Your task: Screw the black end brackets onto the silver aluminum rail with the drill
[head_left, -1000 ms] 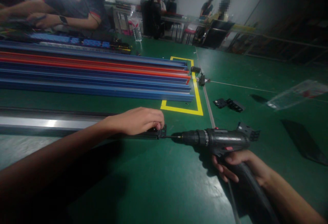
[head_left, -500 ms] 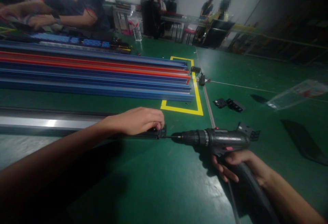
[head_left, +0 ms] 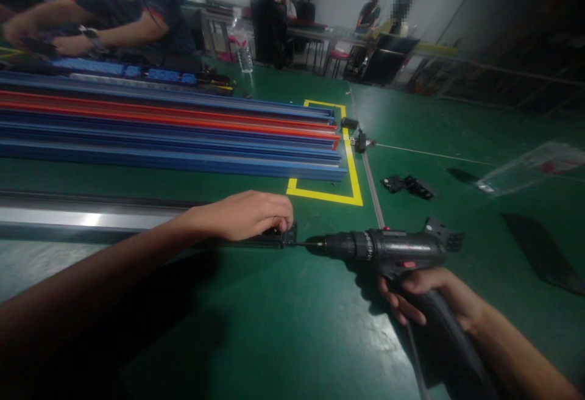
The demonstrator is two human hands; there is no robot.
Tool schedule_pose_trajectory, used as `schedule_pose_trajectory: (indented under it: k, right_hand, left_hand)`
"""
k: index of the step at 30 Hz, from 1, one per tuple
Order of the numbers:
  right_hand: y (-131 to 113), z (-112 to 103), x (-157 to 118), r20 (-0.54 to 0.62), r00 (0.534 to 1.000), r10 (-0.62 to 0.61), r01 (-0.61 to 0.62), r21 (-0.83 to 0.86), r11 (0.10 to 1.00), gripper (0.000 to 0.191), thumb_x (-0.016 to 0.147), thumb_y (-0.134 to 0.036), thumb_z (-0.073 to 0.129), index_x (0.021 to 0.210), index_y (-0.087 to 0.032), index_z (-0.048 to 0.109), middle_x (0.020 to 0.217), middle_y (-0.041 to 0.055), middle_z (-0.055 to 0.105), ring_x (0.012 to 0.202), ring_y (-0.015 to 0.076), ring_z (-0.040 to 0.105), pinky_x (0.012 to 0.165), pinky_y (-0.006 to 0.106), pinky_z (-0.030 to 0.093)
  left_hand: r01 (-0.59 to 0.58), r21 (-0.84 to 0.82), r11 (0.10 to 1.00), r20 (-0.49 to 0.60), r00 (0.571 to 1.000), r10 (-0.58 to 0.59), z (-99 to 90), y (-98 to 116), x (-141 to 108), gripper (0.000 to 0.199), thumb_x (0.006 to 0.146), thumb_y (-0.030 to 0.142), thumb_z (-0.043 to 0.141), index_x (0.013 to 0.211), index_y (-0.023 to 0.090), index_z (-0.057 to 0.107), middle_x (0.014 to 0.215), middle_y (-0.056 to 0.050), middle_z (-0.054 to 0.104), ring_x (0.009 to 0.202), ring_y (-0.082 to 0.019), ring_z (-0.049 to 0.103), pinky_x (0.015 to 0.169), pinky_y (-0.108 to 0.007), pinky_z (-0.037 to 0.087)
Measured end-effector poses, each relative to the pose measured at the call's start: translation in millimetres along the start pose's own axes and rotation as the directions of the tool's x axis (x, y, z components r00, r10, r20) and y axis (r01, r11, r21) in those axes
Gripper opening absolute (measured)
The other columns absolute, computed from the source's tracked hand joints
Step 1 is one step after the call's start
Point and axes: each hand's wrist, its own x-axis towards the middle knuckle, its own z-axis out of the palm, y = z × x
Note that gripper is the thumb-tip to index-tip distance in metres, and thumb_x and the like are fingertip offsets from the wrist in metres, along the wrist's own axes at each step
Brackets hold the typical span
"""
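My right hand (head_left: 429, 293) is wrapped round the grip of a black power drill (head_left: 406, 249) with red buttons. The drill points left, its long thin bit (head_left: 308, 244) reaching the end of a metal profile (head_left: 114, 220) that lies along the table. At that same end sits a small black end bracket (head_left: 292, 233). My left hand (head_left: 256, 214) is closed with bent fingers over the bracket and the profile's end. The fingertips partly hide what they press on. Where exactly the bit's tip sits is too small to tell.
Blue and red profiles (head_left: 183, 113) lie side by side beyond my left hand, ending within a yellow tape outline (head_left: 354, 174). Black brackets (head_left: 409, 185) lie right of it. Two plastic bottles (head_left: 244, 52) (head_left: 530, 168) are on the green table. A co-worker (head_left: 123, 28) works at the far left.
My hands and the drill have hardly moved. The co-worker's hands at the far left have shifted slightly.
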Motion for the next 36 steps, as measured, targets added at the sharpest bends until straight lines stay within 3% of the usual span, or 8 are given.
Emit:
schedule_pose_trajectory:
  k: [36]
  right_hand:
    - [2.2,-3.0,-0.5,-0.018,1.0,0.015,-0.014,0.022,1.0,0.031,0.078,-0.024,0.07,0.1,-0.006,0.08,0.083,0.0104,0.078,0.047,0.0085,0.064,0.067,0.027,0.061]
  left_hand:
    - [0.007,-0.017,1.0,0.01,1.0,-0.007,-1.2,2.2,0.6,0.024,0.104,0.016,0.044,0.102,0.022,0.067,0.107,-0.001,0.066,0.097,-0.015,0.062,0.086,-0.025,0.042]
